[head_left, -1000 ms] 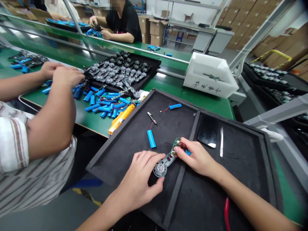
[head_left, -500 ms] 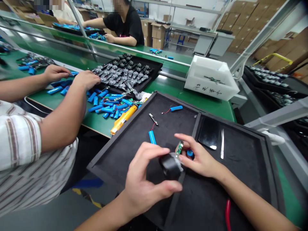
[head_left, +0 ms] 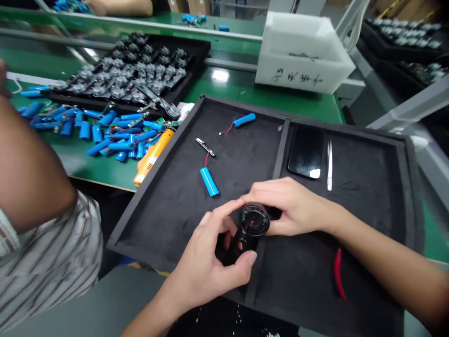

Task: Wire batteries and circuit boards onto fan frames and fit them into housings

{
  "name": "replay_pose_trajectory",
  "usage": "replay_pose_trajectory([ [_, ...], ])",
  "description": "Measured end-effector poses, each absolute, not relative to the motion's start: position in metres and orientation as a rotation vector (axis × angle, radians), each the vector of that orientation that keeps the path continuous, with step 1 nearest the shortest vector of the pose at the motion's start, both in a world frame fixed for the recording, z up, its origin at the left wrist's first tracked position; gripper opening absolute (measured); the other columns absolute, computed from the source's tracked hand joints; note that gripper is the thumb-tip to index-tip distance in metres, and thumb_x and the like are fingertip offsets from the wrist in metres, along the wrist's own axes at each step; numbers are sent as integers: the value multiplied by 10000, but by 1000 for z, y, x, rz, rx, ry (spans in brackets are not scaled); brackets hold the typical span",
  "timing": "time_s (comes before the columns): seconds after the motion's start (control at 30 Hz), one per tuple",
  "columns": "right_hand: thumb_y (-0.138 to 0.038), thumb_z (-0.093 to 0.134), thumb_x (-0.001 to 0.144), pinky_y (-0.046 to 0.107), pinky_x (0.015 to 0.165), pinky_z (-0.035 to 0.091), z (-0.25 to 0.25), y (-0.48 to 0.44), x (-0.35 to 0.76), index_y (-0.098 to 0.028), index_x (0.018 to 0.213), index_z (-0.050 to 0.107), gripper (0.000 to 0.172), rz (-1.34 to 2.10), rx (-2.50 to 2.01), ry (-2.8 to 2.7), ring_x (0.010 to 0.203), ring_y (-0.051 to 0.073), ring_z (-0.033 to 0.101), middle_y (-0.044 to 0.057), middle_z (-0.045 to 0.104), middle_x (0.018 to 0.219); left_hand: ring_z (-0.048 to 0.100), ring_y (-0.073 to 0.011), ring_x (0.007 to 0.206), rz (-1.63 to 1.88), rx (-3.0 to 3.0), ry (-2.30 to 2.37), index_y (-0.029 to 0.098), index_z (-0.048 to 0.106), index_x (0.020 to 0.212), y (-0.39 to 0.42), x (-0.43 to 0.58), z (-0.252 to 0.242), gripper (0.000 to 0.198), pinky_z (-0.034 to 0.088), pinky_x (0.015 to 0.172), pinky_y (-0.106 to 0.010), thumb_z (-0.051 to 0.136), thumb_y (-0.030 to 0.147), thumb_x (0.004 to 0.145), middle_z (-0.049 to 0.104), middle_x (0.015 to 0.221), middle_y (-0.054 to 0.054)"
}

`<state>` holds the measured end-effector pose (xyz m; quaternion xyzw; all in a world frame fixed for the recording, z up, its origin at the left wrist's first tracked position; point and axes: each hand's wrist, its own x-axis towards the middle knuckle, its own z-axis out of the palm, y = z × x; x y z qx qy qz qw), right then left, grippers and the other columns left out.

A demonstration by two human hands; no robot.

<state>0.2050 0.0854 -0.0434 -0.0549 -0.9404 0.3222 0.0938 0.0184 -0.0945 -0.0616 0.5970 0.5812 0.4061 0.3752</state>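
Black plastic housing with a round rim (head_left: 255,220) is at frame centre, gripped by left hand (head_left: 205,267) and right hand (head_left: 298,206), rim now camera-facing, green board gone from view: reads as flipped for handling.

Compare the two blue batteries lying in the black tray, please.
The nearer battery is wired to a small circuit board; the farther battery has a red wire ending loose. The nearer battery points steeply away from the viewer, while the farther battery lies more crosswise. Both are blue.
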Motion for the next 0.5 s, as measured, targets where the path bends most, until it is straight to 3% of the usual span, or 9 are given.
replay_pose_trajectory([
  [0.17, -422, 655, 996, 263, 732, 457, -44, 85, 206, -243, 1315, 627, 367, 963, -157, -2749, 840, 156, 664, 8, 702, 973, 746, -218, 905, 1108, 1447, 1355, 385, 291, 1596, -96, 22, -66, 789, 625, 800, -358, 696, 208, 943, 681, 816, 41],
  [0.33, -432, 627, 1006, 282, 772, 477, -45, 85, 207, -228, 1343, 617, 394, 908, -182, -2794, 885, 177, 685, 20, 725, 1020, 765, -261, 1024, 1067, 1466, 1409, 363, 339, 1589, -93, 22, -64, 786, 651, 868, -406, 742, 245, 924, 776, 1040, -8],
  [0.5, -472, 596, 1014, 298, 828, 493, -47, 85, 208, -270, 1364, 600, 404, 901, -219, -2831, 956, 189, 701, 15, 742, 1104, 769, -259, 1048, 1069, 1482, 1411, 363, 354, 1584, -93, 22, -62, 791, 660, 894, -395, 757, 235, 916, 795, 1012, 10],
])
